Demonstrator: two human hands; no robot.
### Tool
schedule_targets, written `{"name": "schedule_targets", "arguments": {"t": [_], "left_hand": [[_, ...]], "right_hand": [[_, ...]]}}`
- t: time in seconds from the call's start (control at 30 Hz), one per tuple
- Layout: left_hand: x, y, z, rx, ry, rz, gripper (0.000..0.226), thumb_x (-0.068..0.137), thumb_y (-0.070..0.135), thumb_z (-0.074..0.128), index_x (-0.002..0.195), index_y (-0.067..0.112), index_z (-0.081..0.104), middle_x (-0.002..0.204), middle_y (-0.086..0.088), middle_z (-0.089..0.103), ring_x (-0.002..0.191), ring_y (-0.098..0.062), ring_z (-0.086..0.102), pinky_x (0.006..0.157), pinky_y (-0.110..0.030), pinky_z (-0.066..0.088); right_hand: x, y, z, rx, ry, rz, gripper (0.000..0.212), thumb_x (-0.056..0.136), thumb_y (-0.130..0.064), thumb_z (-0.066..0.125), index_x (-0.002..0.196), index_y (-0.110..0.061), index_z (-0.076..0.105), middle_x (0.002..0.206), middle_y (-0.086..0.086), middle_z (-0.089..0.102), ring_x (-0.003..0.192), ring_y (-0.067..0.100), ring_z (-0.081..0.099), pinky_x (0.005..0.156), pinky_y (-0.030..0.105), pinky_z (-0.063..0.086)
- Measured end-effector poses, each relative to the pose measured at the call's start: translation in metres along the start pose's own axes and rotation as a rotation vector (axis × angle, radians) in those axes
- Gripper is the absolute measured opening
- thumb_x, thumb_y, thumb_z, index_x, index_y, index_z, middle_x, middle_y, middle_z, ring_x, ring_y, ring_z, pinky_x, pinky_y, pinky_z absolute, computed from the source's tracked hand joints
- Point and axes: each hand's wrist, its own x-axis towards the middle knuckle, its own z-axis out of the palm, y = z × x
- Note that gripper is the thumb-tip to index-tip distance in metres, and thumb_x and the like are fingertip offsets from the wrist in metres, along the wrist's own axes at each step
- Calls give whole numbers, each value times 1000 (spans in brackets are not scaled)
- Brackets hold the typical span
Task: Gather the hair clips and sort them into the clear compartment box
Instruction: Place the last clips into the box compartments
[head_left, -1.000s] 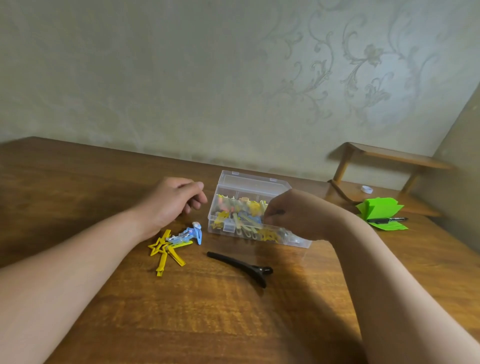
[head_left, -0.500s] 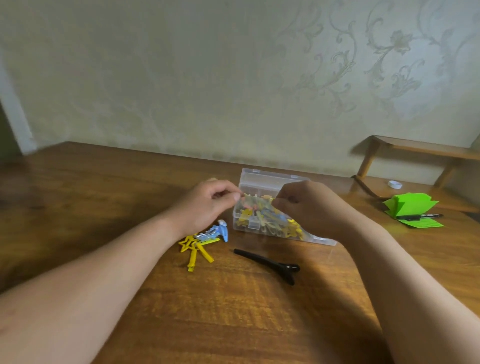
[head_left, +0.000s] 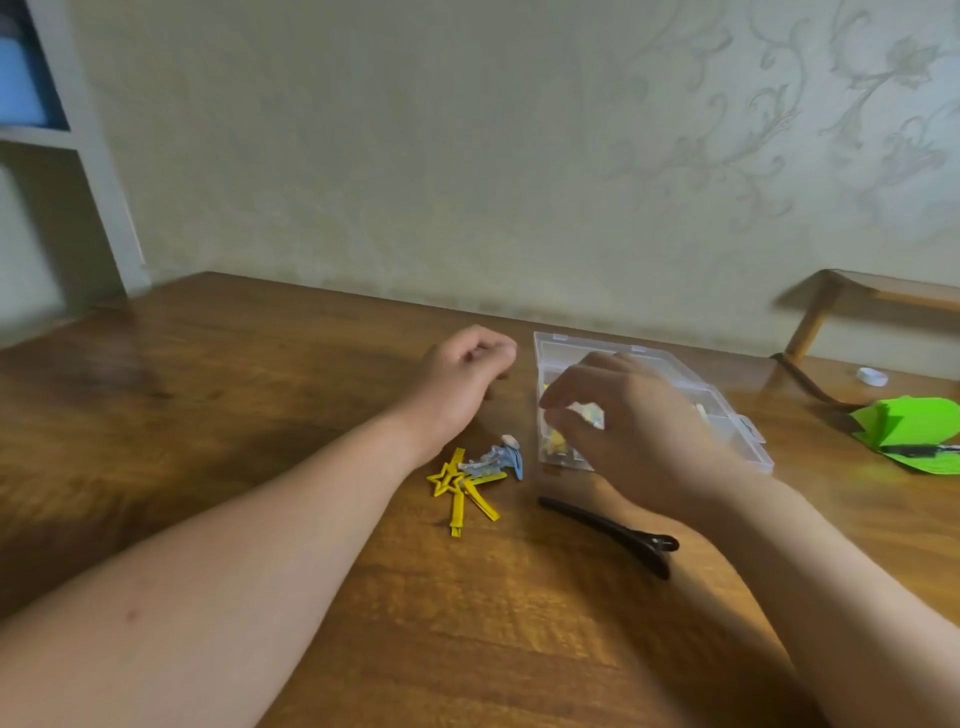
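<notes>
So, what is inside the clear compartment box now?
The clear compartment box holds small colourful clips at its near-left end. The right hand covers the middle, so the contents there cannot be seen.

Head view, 1 camera only: worn at head height, wide-angle, facing forward and down across the wooden table (head_left: 260, 395) toward the patterned wall (head_left: 467, 156). Both forearms enter from the bottom edge, close to the lens.
</notes>
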Motion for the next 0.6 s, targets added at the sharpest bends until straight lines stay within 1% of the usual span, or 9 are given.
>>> {"name": "schedule_targets", "arguments": {"t": [0.03,0.1,0.2,0.27,0.33,0.5,0.6], "left_hand": [[2,-1,-1,-41,39,-29,21,105,28,62,116,16,75,101,-2,72,82,-13,62,68,-22,49],[5,-2,-2,-91,66,-63,21,104,28,64,113,14,75,93,-2,73,75,-15,61,65,-27,45],[7,-3,-2,-111,62,-77,21,101,29,67,108,12,76,85,0,74,68,-15,59,64,-28,45],[7,-2,-2,-93,46,-86,20,100,30,68,105,13,77,83,1,74,66,-14,60,65,-28,46],[7,1,-1,-89,35,-95,21,100,28,67,106,10,77,82,0,73,66,-13,60,66,-27,47],[6,5,1,-64,19,-100,23,101,26,67,108,7,77,84,-1,72,68,-14,60,63,-25,46],[8,2,2,-83,-5,-91,19,100,25,68,106,9,77,84,-1,70,69,-14,58,63,-27,45]], "right_hand": [[0,-5,7,-26,-19,-52,12,100,-30,68,107,-36,76,107,-17,66,103,11,56,87,35,46],[1,-16,19,-69,-75,-137,17,100,-33,67,114,-38,75,113,-17,66,111,14,53,93,40,43],[4,-29,30,-150,-165,-218,19,102,-42,61,118,-43,71,123,-22,63,122,11,49,99,42,40],[6,-30,33,-182,-186,-233,19,103,-47,59,116,-43,72,124,-25,62,126,10,47,101,43,39],[6,-29,32,-177,-161,-236,16,101,-47,61,112,-43,72,120,-25,63,127,9,47,100,45,40],[2,-31,27,-154,-133,-235,12,96,-48,68,106,-43,70,113,-25,64,124,6,48,99,42,40],[1,-33,23,-98,-86,-226,9,95,-41,71,104,-39,70,107,-23,65,112,5,52,94,40,43]]}}
